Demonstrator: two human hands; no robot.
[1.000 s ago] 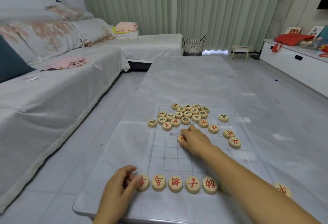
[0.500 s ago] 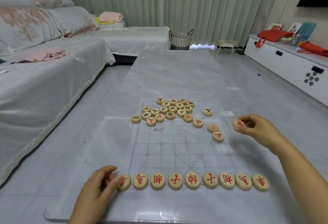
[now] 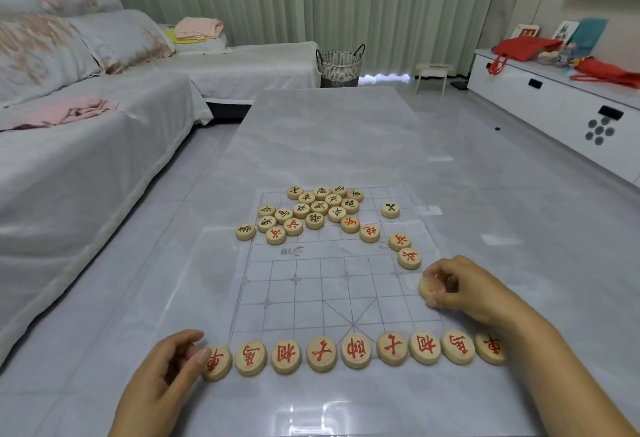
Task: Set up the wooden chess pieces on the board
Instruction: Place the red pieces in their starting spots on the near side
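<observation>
Pinching a chess piece (image 3: 430, 288), right hand (image 3: 464, 289).

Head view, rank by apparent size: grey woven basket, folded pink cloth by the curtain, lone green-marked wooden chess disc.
1. grey woven basket
2. folded pink cloth, as wide but flatter
3. green-marked wooden chess disc, smallest though nearest

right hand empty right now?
No, the right hand pinches a wooden piece at the right edge of the board.
</observation>
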